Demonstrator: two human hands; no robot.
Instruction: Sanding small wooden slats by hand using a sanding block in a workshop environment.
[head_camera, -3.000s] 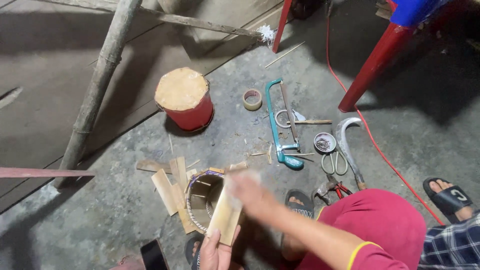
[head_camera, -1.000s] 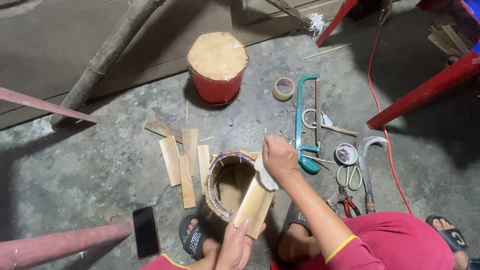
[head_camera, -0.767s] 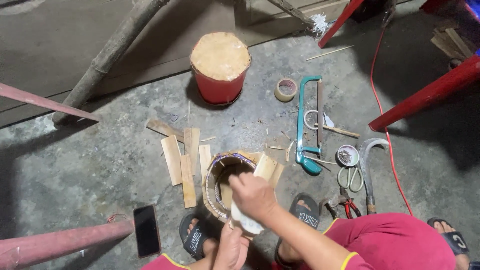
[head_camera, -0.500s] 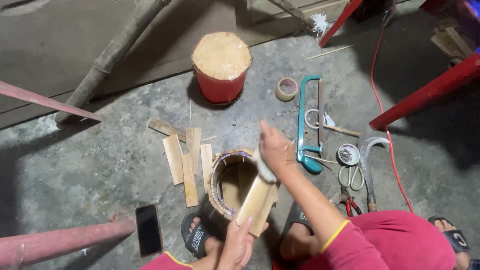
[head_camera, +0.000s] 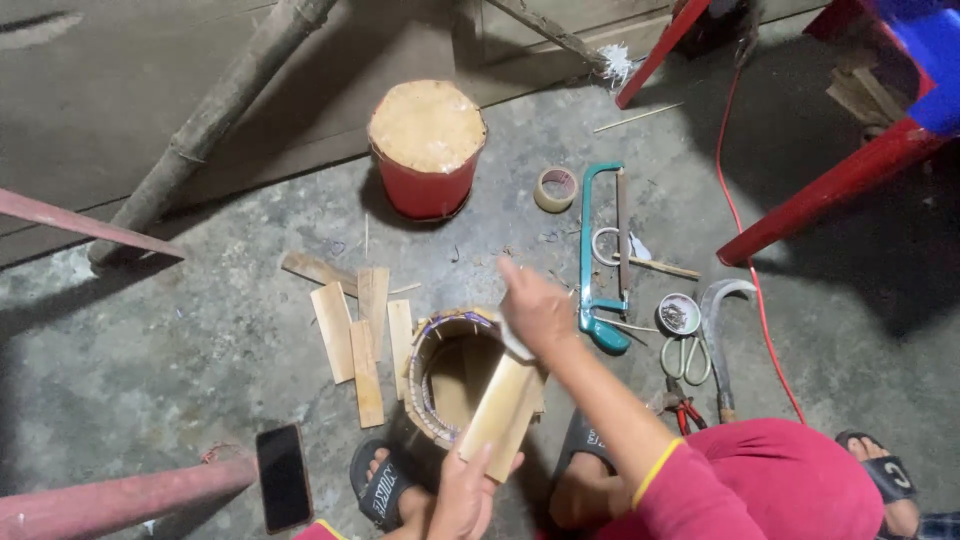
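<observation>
Our left hand (head_camera: 462, 495) pinches the lower end of one bamboo slat (head_camera: 497, 415) in its fingers, leaning it on the rim of the single round slat basket (head_camera: 450, 375) just above them. Our right hand (head_camera: 535, 305) hovers over the slat's top end, fingers curled on something pale; whether they grip it we cannot tell. Left of the fingers lie five loose slats (head_camera: 357, 335) on the floor. Beyond stand one red bucket (head_camera: 427, 150), one tape roll (head_camera: 556, 188), one teal hacksaw (head_camera: 600, 255).

light: dim, from above | shadows: deep at right, top-left corner | blur: moving right hand (head_camera: 535, 308) | focus: otherwise sharp
</observation>
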